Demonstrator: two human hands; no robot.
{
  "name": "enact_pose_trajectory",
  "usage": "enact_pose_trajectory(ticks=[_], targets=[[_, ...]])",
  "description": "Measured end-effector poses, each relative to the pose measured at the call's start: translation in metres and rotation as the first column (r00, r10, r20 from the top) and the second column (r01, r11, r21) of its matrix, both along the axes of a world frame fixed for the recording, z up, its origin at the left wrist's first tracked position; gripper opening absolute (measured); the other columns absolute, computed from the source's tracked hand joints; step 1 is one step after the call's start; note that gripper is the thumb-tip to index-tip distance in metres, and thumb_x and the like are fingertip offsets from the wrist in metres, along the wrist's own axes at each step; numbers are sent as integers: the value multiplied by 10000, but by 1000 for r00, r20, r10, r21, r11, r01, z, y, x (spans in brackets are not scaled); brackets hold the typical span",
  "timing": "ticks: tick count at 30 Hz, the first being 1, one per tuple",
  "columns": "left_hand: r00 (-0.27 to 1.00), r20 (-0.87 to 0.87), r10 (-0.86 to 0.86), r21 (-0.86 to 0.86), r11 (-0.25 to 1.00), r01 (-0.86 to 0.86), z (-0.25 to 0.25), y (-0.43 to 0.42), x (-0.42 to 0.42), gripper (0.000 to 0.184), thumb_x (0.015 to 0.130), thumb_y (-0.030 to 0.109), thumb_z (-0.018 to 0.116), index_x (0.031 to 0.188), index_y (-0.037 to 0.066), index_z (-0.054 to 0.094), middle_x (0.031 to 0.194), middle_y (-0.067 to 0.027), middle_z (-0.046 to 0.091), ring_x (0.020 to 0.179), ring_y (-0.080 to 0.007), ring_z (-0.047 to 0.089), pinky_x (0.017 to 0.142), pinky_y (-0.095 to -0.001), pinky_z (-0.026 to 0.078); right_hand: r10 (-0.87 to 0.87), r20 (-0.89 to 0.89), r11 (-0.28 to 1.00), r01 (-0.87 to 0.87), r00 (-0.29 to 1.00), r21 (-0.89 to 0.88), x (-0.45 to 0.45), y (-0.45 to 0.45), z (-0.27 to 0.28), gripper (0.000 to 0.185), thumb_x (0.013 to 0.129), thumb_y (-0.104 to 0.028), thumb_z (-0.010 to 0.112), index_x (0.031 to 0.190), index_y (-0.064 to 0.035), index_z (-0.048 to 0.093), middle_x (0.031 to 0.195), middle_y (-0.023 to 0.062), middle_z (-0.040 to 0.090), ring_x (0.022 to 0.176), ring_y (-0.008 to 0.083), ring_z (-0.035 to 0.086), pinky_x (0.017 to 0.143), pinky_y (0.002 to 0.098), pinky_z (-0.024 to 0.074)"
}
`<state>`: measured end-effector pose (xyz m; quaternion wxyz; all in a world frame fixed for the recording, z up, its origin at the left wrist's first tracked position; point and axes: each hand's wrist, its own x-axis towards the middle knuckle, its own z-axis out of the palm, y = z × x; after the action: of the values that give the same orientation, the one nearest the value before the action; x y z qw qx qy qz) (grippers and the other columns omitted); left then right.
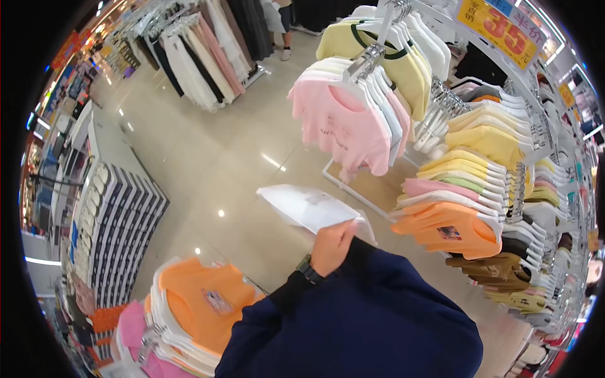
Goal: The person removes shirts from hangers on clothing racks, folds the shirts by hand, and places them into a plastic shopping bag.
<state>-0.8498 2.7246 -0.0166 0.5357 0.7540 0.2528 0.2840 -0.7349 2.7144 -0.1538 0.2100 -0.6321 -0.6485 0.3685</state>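
Note:
Blurred by motion, a thin white sheet-like item (309, 208) spreads above the floor in the middle of the view. My left hand (332, 249), with a dark watch at its wrist, is closed at the item's lower right edge. My right arm's black cuff meets it from the right; the right hand's fingers are hidden or merge with the left hand. Orange shirts (205, 299) hang on white hangers at the lower left, below my left sleeve.
Pink shirts (340, 123) hang on a rack ahead. Yellow shirts (482, 145) and an orange shirt (447, 230) line the right side. A stack of striped goods (116, 233) stands left. Trousers (198, 57) hang farther back, near a person's leg (285, 38). A price sign (498, 28) is upper right.

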Motion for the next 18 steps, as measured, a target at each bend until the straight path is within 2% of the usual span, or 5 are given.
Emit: enact_pose_trajectory(ticks=[3,4,8,11,18], targets=[[999,50,22,-34,999,-20,-4,29,5,254,958,196,553,977,-38,648,670,-178,565,588,-147,532,592,-299,444,-47,0,999,47,999,8,1,24,-11,299,745,-151,624,1023,-44,598,1037,227,614,1002,379,588,808,472,491],[1000,-24,1,-57,998,-2,-15,49,1,272,961,196,548,978,-59,643,756,-193,653,713,-267,663,647,-342,473,-65,1,998,65,998,8,3,32,-14,297,745,-149,624,1021,-45,599,1032,227,615,998,378,590,806,472,492],[999,1,-37,-336,941,35,-30,135,10,302,981,215,540,898,-60,636,674,1,536,669,-42,422,583,-234,389,-135,1,991,135,991,15,20,77,-27,289,743,-142,625,1015,-47,602,1011,224,619,982,377,596,800,474,495],[996,49,-75,-476,875,89,-43,184,33,332,985,230,536,879,-70,633,674,15,538,669,-32,426,575,-230,375,-200,20,980,199,980,6,46,103,-30,283,741,-136,625,1010,-48,604,996,222,622,971,377,601,796,475,498],[871,-128,-475,-723,646,246,-55,261,63,322,1001,288,511,937,24,686,641,34,562,487,-38,465,428,-215,352,-426,74,900,431,901,-64,87,116,-28,271,738,-123,626,999,-52,609,959,217,629,944,375,613,786,477,503]])
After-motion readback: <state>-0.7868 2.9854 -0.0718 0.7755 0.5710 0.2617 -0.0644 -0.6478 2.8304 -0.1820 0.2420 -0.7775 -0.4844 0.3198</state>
